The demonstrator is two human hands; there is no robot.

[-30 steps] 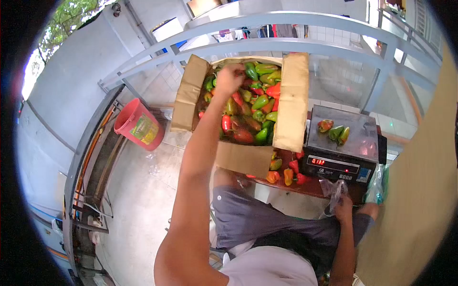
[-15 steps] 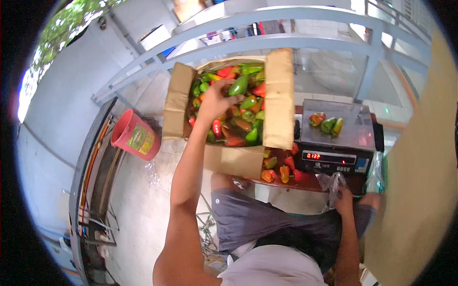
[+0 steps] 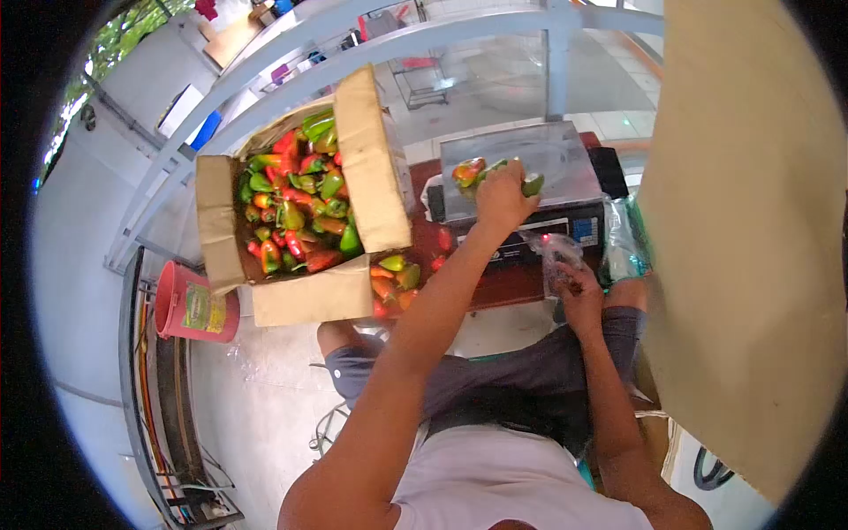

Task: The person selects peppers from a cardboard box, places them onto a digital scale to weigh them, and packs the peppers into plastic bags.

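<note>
My left hand [image 3: 503, 199] is over the scale's metal plate [image 3: 565, 159], its fingers closed around a green pepper [image 3: 533, 185] and partly hiding it. Beside those fingers, a red-and-green pepper [image 3: 467, 172] lies on the plate, and a bit of another green one [image 3: 495, 166] shows. In front of the digital scale [image 3: 579, 231], my right hand [image 3: 580, 296] grips a clear plastic bag [image 3: 558, 256]. My left forearm covers part of the scale's display. An open cardboard box [image 3: 375, 168] at the left holds many red and green peppers.
Loose peppers [image 3: 396, 276] lie on the red-brown table [image 3: 508, 287] between box and scale. More plastic bags [image 3: 624, 238] hang at the scale's right. A red bucket [image 3: 199, 305] stands on the floor. A metal railing [image 3: 556, 71] runs behind; a tan panel [image 3: 751, 247] borders the right.
My left hand has moved right from the box to the scale with a green pepper. My right hand has raised the plastic bag slightly towards the scale. The view has turned right.
</note>
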